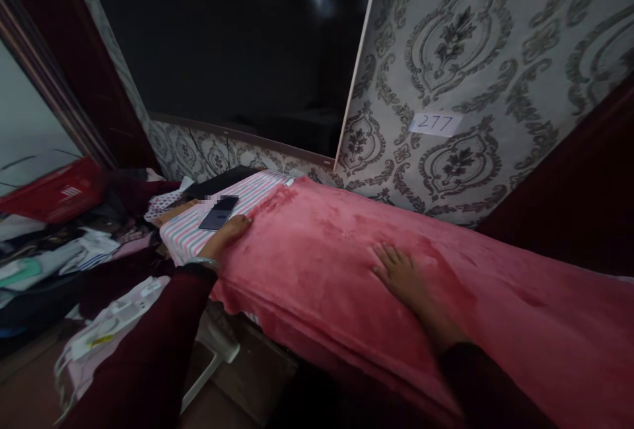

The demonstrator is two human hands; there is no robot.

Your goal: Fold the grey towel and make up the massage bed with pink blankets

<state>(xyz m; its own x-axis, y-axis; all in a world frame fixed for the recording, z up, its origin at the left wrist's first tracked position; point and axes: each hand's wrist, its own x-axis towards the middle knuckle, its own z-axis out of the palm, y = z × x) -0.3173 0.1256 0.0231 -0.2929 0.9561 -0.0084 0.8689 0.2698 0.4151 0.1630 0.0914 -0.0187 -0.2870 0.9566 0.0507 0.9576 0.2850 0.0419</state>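
A pink plush blanket (317, 251) lies spread over a long surface below the wall, with darker brushed patches in its pile. At its left edge my left hand (234, 228) is closed on the cloth, with some of its fingers hidden. A bracelet circles that wrist. My right hand (399, 274) rests flat on the middle of the blanket, palm down and fingers apart. Striped cloth (185, 228) shows beyond the blanket's left edge. On this cloth, close to my left hand, lies a dark smartphone (218, 213).
A large dark screen (238, 46) hangs above the surface, beside patterned wallpaper with a paper label (436, 123) reading 277. At the left are heaped clothes (89, 251) and a red bag or box (59, 188). A white plastic stool (218, 343) stands below the surface.
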